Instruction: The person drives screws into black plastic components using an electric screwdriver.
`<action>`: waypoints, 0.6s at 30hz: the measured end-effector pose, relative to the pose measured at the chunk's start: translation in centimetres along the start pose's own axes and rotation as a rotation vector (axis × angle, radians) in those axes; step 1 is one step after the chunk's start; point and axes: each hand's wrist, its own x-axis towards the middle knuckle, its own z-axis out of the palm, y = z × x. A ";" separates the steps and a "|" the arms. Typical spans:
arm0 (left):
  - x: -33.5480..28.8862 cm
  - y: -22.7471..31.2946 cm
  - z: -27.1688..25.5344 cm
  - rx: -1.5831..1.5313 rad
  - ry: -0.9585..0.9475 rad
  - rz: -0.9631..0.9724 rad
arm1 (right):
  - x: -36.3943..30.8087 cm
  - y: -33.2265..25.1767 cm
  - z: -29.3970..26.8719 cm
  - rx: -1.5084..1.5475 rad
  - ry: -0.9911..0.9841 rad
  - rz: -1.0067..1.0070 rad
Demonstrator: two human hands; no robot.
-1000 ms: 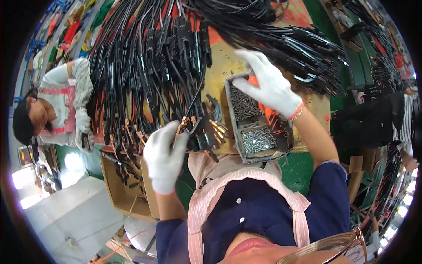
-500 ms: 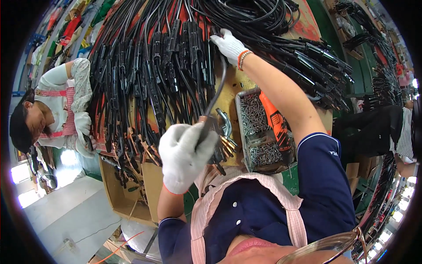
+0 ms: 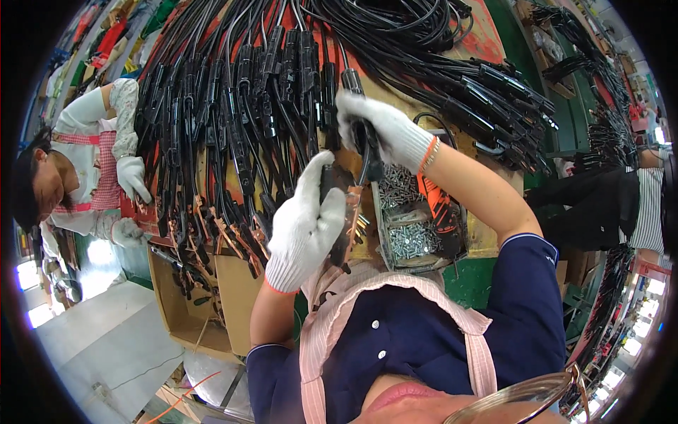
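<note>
My right hand [image 3: 388, 131], in a white glove, is wrapped round a black cable [image 3: 369, 161]. Higher up, a black tubular handle [image 3: 352, 81] sits on this cable. At its lower end is a copper piece [image 3: 352, 201]. Close by on the left is my left hand [image 3: 304, 226], also gloved, its index finger and thumb curled about a dark piece [image 3: 326, 180] beside the copper. What exactly this hand grips is partly hidden. Many black handles with cables [image 3: 272, 78] lie in rows on the bench to the left, several ending in copper parts [image 3: 229, 233].
A metal tray of screws [image 3: 413, 242] stands right of my hands, with an orange power tool [image 3: 439, 203] on it, partly behind my forearm. More black handles [image 3: 494, 99] lie at right. A cardboard box [image 3: 185, 321] is at lower left. A co-worker's gloved hand [image 3: 131, 178] is at the bench's left.
My right hand has come down the cable toward my left hand, and a handle now shows above it. My left hand has turned and its fingers have loosened. The co-worker's hands have moved apart.
</note>
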 end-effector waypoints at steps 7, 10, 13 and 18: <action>0.2 0.5 2.1 0.083 0.144 -0.018 | 0.8 -0.9 3.5 0.022 0.033 -0.112; 0.1 -1.3 2.6 0.203 0.320 0.100 | -1.5 0.4 5.7 0.076 0.179 -0.247; 0.0 -1.6 2.3 0.196 0.363 0.130 | -1.8 0.6 4.8 0.217 0.191 -0.266; 0.8 -1.6 2.7 -0.206 0.242 0.060 | -0.5 -0.3 3.8 0.500 -0.150 -0.105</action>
